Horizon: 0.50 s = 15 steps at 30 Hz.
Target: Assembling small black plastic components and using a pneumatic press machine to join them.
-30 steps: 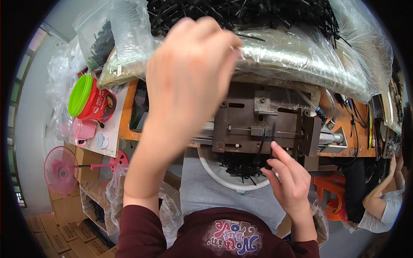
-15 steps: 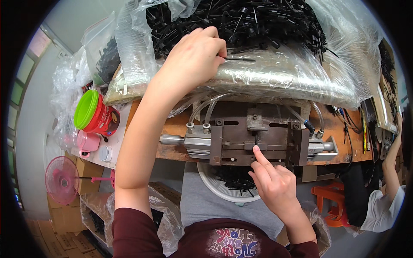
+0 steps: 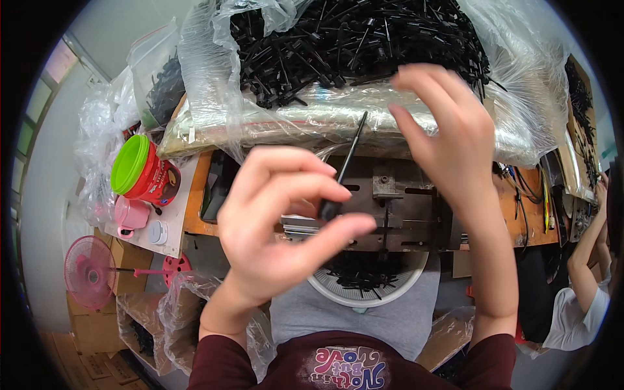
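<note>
My left hand [image 3: 266,224] is raised over the left part of a dark metal fixture [image 3: 416,175], fingers curled. Between its thumb and fingers sits the thick head of a thin black plastic tie [image 3: 349,156], whose ridged tail points up and away. My right hand [image 3: 448,123], blurred by motion, is open at the front right of a large heap of black plastic ties [image 3: 351,42]; I see nothing between its fingers. A dark slender piece [image 3: 386,224] lies in the fixture's middle, below a small metal block [image 3: 385,185].
Clear plastic sheeting [image 3: 520,110] surrounds the heap. Below the bench edge, a white basket [image 3: 416,279] holds black pieces at my lap. Left stand a red tub with green rim [image 3: 153,175], a pink cup [image 3: 132,214] and a pink fan [image 3: 91,273]. Another person's arm [image 3: 585,253] shows far right.
My left hand has come back from the heap to above the fixture with the black tie. My right hand has left the fixture's middle and moved up and right to the heap, its fingers spreading.
</note>
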### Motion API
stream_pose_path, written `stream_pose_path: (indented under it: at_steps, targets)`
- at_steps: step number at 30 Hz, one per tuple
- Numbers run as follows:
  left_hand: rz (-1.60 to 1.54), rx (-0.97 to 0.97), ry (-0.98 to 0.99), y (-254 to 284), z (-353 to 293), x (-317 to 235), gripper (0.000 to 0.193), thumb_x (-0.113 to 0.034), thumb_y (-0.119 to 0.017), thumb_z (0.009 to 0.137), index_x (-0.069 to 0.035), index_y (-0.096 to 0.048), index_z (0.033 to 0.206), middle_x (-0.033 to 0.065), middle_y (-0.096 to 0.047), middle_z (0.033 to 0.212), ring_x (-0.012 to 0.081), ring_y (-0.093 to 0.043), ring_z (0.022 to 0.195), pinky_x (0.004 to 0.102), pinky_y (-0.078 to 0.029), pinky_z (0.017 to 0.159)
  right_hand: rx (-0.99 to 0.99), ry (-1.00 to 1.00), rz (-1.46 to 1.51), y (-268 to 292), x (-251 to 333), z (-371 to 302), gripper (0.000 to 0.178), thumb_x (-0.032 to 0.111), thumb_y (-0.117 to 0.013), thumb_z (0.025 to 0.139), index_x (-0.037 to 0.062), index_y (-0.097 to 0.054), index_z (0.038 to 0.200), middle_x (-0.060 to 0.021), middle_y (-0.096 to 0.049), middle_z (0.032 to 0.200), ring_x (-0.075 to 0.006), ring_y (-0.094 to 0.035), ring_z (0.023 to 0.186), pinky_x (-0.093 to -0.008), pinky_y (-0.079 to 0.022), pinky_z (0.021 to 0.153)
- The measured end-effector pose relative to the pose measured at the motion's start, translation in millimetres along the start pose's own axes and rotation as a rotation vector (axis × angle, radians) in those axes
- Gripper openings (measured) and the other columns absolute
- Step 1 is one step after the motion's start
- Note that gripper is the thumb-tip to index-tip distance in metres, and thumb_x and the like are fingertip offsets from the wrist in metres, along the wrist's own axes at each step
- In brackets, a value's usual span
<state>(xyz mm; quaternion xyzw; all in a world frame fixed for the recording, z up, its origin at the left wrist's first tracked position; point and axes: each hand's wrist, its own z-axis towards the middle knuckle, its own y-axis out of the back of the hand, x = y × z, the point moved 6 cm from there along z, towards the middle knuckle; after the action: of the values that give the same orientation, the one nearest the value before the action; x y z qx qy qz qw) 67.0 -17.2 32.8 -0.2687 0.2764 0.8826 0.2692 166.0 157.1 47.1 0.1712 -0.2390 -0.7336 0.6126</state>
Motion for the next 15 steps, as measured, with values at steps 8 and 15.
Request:
stream_pose_path:
  at_steps: [8,15]
  targets:
    - [-0.079,0.198,0.076,-32,-52,1,0.034,0.001,-0.085,0.073,0.001,-0.074,0.105,0.0191,-0.060,0.131,0.0198,-0.072,0.092,0.0307,-0.060,0.079,-0.302,0.315,-0.397,-73,-14,74,0.035,0.014,-0.074,0.075,0.0052,-0.068,0.108,-0.0124,-0.064,0.115,-0.0281,-0.065,0.096,-0.0399,-0.054,0.078]
    - [-0.116,0.302,0.113,-59,-76,8,0.033,0.001,-0.084,0.074,0.000,-0.074,0.106,0.0184,-0.060,0.131,0.0207,-0.072,0.096,0.0306,-0.062,0.081,0.160,0.178,-0.244,-104,-39,63,0.051,0.012,-0.079,0.078,0.0112,-0.057,0.124,-0.0038,-0.064,0.112,-0.0241,-0.062,0.109,-0.0390,-0.052,0.089]
